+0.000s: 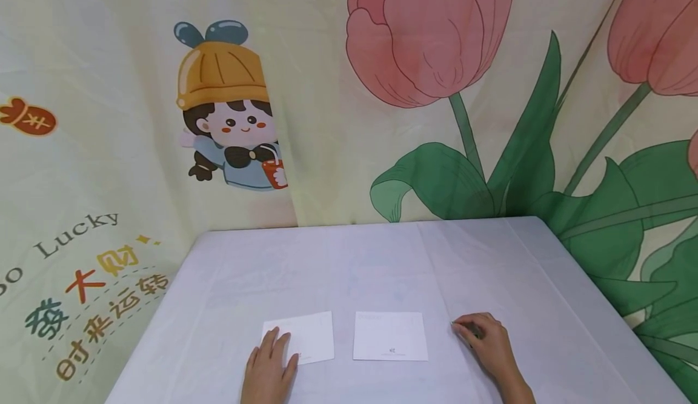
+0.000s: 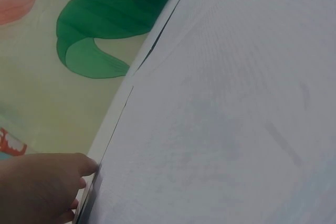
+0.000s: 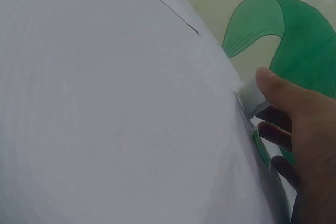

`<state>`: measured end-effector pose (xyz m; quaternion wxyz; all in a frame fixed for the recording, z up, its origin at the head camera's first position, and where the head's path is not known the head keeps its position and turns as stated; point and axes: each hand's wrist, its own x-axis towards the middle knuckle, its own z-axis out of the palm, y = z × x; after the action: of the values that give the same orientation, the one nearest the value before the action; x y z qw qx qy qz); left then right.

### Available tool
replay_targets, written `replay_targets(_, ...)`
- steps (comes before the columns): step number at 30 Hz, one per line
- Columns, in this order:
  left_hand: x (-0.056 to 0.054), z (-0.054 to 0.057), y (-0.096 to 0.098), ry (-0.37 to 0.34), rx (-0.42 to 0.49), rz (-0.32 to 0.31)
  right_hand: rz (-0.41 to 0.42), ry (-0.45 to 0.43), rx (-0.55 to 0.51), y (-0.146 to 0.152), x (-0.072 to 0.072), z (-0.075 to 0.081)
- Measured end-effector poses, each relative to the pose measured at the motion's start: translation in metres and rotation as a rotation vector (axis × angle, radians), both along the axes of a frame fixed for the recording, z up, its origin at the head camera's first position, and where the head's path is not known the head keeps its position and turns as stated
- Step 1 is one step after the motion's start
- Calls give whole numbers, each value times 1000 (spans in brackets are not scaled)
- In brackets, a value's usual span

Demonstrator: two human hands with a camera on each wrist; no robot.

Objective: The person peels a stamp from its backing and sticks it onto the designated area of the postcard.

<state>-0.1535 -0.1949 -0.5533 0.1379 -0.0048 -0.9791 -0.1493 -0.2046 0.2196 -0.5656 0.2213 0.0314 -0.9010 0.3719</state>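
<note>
Two white cards with small print near the lower edge lie side by side on the table: the left card slightly turned, the right card nearly straight. My left hand rests with extended fingers on the lower left part of the left card. In the left wrist view that hand is at the card's edge. To the right of the right card, my right hand curls its fingers round a small white and green thing, mostly hidden by the fingers; its kind I cannot tell.
A white cloth covers the table, whose far edge meets a hanging curtain printed with tulips, a cartoon child and lettering. Slight creases run across the cloth.
</note>
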Motion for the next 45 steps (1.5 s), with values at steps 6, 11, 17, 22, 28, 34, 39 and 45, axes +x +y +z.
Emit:
replay_targets(6, 1, 1, 0, 9, 3, -3, -21, 0, -31, -1, 1, 0)
replay_targets(11, 1, 0, 0, 12, 3, -3, -41, -20, -72, -2, 1, 0)
replay_targets(17, 3, 1, 0, 0, 0, 4, -79, -44, -69, -2, 0, 0)
replay_targets(22, 3, 2, 0, 23, 12, -8, -89, -42, -70, -2, 0, 1)
replay_targets(28, 3, 3, 1, 40, 25, -17, -96, -49, -83, -2, -2, 1)
replay_targets(34, 4, 3, 2, 54, 30, -19, -115, -61, -94, -2, -2, 0)
replay_targets(39, 4, 2, 4, 106, 32, -28, -123, -45, -96, -1, -1, 1)
replay_targets(45, 6, 7, 5, 82, 55, -31, -107, -46, -114, -1, 0, 2)
